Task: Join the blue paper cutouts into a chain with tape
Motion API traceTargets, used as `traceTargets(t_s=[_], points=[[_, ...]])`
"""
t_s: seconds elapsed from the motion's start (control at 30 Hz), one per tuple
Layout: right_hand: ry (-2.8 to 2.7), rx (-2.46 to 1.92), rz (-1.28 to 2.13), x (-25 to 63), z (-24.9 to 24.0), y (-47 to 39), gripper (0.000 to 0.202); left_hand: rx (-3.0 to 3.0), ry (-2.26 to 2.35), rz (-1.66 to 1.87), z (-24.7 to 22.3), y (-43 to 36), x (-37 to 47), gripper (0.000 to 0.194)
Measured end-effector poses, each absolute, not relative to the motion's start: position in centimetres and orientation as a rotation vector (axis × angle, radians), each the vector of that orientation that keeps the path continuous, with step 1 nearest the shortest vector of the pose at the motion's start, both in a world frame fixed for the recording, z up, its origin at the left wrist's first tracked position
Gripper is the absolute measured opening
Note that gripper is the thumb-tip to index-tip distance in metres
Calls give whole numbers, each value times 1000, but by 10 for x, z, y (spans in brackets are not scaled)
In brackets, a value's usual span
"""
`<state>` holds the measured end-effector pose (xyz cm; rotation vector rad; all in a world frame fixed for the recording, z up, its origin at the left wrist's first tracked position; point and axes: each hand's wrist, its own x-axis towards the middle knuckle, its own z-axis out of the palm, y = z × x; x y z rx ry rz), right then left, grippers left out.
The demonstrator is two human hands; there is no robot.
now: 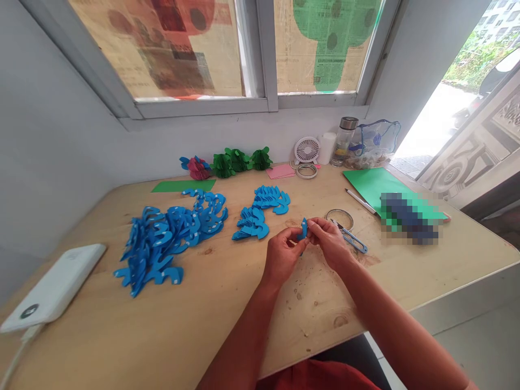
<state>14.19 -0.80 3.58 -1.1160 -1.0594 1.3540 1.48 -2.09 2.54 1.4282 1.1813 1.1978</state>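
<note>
A small curved blue paper piece (304, 228) is pinched upright between the thumb and fingers of my left hand (283, 252). My right hand (328, 238) is closed too, its fingertips meeting the right edge of the same piece; anything smaller between them is too tiny to make out. Just beyond my left hand lie two rows of overlapping blue paper cutouts (252, 223). Farther left spreads a larger heap of blue cutouts (162, 233), many with small white squares on them. Near my right hand are a blue utility knife (354, 241) and a roll of tape (345, 212).
On the wooden table (227, 319), a white power bank (60, 287) with a cable lies left. Along the wall stand green paper shapes (239, 160), a small fan (306, 150) and a glass bottle (343, 142). Green sheets (365, 181) and a pen (361, 201) lie right.
</note>
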Motion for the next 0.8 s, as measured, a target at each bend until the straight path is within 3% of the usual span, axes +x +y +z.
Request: traceTargets(t_s=[0.47,0.8], points=[[-1053,-1100,1336,141,35,-8,25,1335,1040,1159,29,-19,14,24],[-1306,-1338,1031,143,35,-8,16,1256,1165,1202,27,-17,11,28]])
